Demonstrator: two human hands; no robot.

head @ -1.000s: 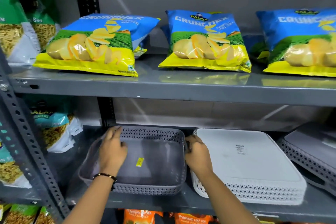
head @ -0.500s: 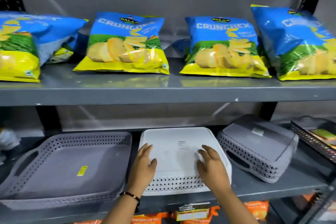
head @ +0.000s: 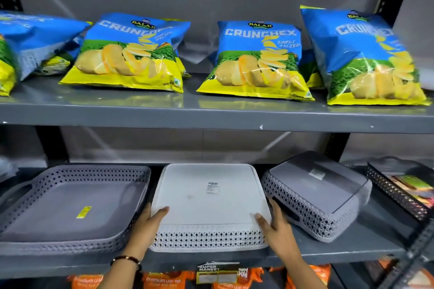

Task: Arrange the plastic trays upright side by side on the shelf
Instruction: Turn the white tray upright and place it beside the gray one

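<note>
Three plastic trays lie on the lower shelf [head: 352, 251]. A grey perforated tray [head: 70, 206] rests right side up at the left, a yellow sticker inside it. In the middle a white tray [head: 206, 195] lies upside down, a barcode label on its base. My left hand [head: 145, 225] grips its front left corner and my right hand [head: 277, 225] grips its front right corner, thumbs on top. To the right, a second grey tray [head: 314, 197] lies upside down and tilted.
Several blue and yellow chip bags [head: 256, 58] lie on the upper shelf [head: 211, 115]. A dark mesh tray [head: 404, 195] with packets sits at far right. Orange tea packs [head: 164, 280] line the level below. A dark upright post [head: 335, 148] stands behind.
The view shifted right from the grey tray to the white one. My hands left the grey tray, landed flat on the white tray, then slid outward to grip its front corners.
</note>
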